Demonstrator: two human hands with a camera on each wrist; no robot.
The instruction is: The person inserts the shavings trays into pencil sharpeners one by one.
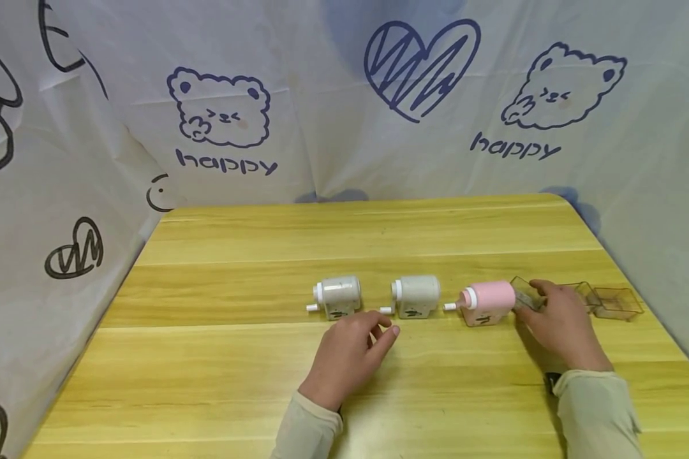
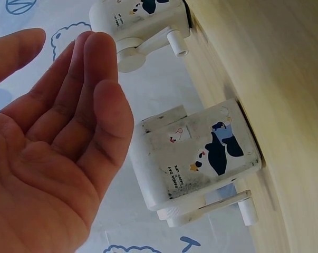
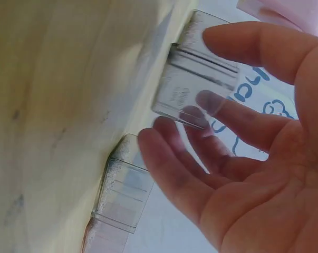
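Observation:
Three crank pencil sharpeners stand in a row: a grey-white one (image 1: 342, 294) at left, another grey-white one (image 1: 420, 294) in the middle, a pink one (image 1: 494, 297) at right. Panda prints show on the grey-white pair in the left wrist view. My left hand (image 1: 350, 350) hovers just in front of these two, fingers loosely bent and holding nothing. Beside the pink sharpener, my right hand (image 1: 565, 325) holds a clear shavings drawer (image 3: 182, 92) low at the tabletop. Its thumb (image 3: 238, 45) lies on the near side, and fingertips show through the clear wall.
Right of the held drawer lie a second clear drawer (image 3: 126, 182) and a pinkish clear drawer (image 1: 617, 305), near the table's right edge. The wood-grain table (image 1: 207, 376) meets a white cloth (image 1: 321, 127) with bear and heart drawings along its back and sides.

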